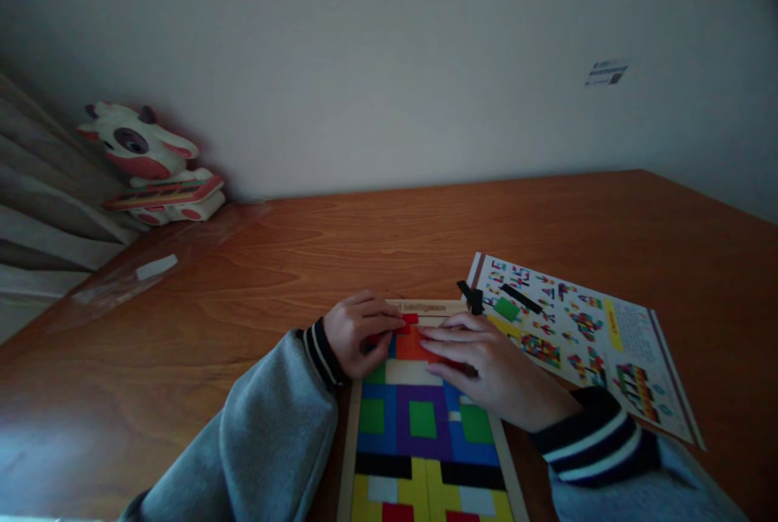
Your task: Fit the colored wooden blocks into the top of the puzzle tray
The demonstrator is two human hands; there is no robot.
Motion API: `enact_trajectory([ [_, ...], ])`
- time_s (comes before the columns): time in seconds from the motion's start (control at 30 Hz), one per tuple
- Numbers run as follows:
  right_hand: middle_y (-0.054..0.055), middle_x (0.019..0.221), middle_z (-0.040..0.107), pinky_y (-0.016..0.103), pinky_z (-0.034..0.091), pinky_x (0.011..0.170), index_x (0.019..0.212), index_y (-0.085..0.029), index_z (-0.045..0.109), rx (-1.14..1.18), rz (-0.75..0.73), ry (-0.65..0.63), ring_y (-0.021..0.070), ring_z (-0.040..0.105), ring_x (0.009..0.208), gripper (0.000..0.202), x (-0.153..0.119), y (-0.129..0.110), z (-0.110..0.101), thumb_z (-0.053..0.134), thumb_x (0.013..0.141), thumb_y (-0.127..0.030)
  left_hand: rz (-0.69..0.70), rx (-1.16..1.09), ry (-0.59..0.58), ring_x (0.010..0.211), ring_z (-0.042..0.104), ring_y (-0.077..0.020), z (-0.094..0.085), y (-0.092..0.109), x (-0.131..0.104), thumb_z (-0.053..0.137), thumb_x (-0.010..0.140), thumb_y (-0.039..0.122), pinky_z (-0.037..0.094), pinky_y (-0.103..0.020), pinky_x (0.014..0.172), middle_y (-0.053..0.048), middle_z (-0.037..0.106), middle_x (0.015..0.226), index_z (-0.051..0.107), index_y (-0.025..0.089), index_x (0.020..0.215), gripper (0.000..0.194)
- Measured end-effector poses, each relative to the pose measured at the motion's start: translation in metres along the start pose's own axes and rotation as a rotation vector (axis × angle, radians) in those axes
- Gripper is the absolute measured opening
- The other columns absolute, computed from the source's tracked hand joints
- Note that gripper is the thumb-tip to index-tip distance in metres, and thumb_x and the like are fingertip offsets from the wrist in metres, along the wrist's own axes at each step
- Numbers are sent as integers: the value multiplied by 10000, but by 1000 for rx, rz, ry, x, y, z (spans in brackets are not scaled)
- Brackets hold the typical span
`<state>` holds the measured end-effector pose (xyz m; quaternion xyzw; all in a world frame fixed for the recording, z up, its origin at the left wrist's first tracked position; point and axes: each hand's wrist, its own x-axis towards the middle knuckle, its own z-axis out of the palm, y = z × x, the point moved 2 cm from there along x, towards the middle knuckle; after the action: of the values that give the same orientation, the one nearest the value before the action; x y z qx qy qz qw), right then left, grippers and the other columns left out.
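A wooden puzzle board (348, 457) lies before me, filled with flat coloured blocks in green, blue, purple, black, yellow and red. My left hand (363, 333) is over its top left part, fingers bent and closed at a small red block (411, 318) near the top rim. My right hand (480, 356) lies over the upper right part, its fingers stretched out and touching an orange block (408, 345). Under the orange block is a pale strip (413, 373). The fingers hide part of the board's top rows.
A printed pattern sheet (632, 327) lies to the right, with loose black pieces (521, 297) and a green square (506, 309) on it. A cow-shaped toy keyboard (164, 165) stands at the back left by a curtain (42, 198). Clear plastic (115, 287) lies on the wooden table (340, 238).
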<state>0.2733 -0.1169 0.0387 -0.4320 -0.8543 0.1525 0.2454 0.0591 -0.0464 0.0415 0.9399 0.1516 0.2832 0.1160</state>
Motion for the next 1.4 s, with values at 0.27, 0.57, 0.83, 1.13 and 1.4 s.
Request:
enact_trajectory([
  [0.27,49,1157,697,430,507,908,1191,-257,654,-18,21,36,230,613,1057,349,0,3,0,657,847,-312,67,33,68,873,685,-160,9,-10,-1,613,868,225,546,-299,812,-77,733,986,670,165,1042,193],
  [0.57,35,1130,711,442,514,905,1134,-272,685,-32,6,77,223,627,1030,278,1,4,4,641,860,-281,37,36,60,873,695,-146,9,-10,-2,591,887,237,558,-272,809,-68,738,982,677,171,1042,189],
  [0.83,17,1129,711,414,493,961,1154,-286,669,6,50,136,202,627,1076,295,-5,17,-18,645,860,-276,39,28,63,869,692,-157,9,-9,0,608,874,231,561,-289,796,-81,735,971,684,161,1014,175],
  [1.13,49,1156,699,445,497,936,1158,-247,670,-21,34,60,233,621,1071,362,-2,5,-5,692,814,-358,30,31,74,869,692,-161,10,-10,-1,629,865,227,566,-286,799,-80,735,976,679,152,1033,190],
  [1.4,41,1135,707,431,501,919,1159,-235,668,-34,58,40,228,616,1049,358,-1,9,-1,692,817,-339,-18,88,105,844,704,-135,8,-11,-1,535,924,184,568,-241,771,-68,737,988,639,159,1125,228],
])
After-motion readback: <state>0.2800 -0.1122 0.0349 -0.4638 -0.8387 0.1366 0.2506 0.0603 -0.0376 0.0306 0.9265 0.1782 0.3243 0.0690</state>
